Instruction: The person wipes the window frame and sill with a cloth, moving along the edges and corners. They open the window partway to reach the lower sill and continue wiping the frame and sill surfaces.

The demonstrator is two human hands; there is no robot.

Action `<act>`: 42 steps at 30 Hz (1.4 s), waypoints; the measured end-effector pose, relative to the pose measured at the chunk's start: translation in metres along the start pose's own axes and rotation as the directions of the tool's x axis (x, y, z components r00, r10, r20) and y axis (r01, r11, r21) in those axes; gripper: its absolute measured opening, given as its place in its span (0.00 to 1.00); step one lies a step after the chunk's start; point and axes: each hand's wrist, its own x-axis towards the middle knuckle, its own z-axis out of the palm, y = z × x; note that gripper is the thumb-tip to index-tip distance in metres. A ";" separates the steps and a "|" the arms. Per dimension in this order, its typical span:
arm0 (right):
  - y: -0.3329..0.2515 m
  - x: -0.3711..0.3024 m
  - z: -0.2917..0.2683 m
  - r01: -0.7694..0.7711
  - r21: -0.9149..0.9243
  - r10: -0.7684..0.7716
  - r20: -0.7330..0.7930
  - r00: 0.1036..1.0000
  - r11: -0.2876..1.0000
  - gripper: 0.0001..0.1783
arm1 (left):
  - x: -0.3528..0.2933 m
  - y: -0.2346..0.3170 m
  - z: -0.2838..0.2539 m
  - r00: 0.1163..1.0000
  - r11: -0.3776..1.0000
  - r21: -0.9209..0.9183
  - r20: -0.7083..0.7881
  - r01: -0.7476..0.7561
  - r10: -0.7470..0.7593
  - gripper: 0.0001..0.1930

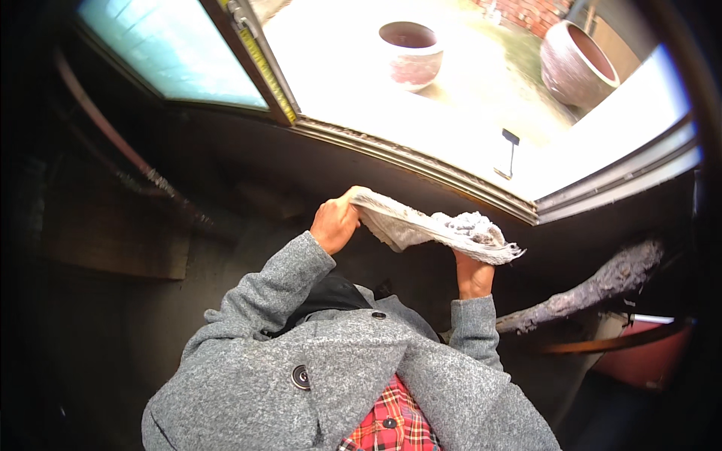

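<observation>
A whitish-grey cloth (pixel 406 223), soiled with dark smudges and frayed at its right end, stretches between my two hands below the window. My left hand (pixel 335 223) grips its left corner, with the fingers closed round the fabric. On the other side, my right hand (pixel 473 275) holds the bunched right end from underneath; most of its fingers are hidden by the folds. The cloth hangs in front of the window's metal sill track (pixel 421 169) and appears apart from it.
Beyond the open window stand two large clay pots (pixel 412 64) (pixel 579 66). A bluish glass pane (pixel 177 49) fills the left side. To my right, a rough wooden log (pixel 594 289) slants above a red box-like object (pixel 645 352). A curved pipe (pixel 113 113) runs along the dark left wall.
</observation>
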 end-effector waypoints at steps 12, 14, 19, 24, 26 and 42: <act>0.067 0.017 0.103 0.034 -0.249 -0.006 0.113 0.994 0.968 0.18 | 0.009 -0.082 0.008 0.928 0.218 -0.962 -0.226 -0.164 -0.297 0.21; 0.078 0.029 0.105 0.037 -0.253 -0.036 0.008 0.999 0.967 0.18 | 0.016 -0.097 -0.010 0.998 -0.289 -0.955 -0.058 -0.065 -0.034 0.21; 0.096 0.059 0.094 0.133 -0.274 -0.128 0.035 0.991 0.953 0.19 | 0.030 -0.096 -0.047 0.942 0.031 -0.969 -0.244 -0.244 -0.230 0.22; 0.146 0.076 0.103 0.083 -0.209 -0.096 -0.052 0.994 0.974 0.27 | 0.076 -0.186 -0.045 0.794 0.761 -0.578 -0.591 -0.296 -0.140 0.25; 0.168 0.080 0.099 0.101 -0.311 -0.101 0.013 0.995 0.945 0.28 | 0.096 -0.138 -0.058 0.868 0.997 0.041 -0.490 -0.062 0.074 0.28; 0.236 0.137 0.142 0.064 -0.573 -0.128 -0.073 0.989 0.817 0.26 | 0.181 -0.136 -0.097 0.903 0.610 0.679 -0.397 0.409 -0.164 0.23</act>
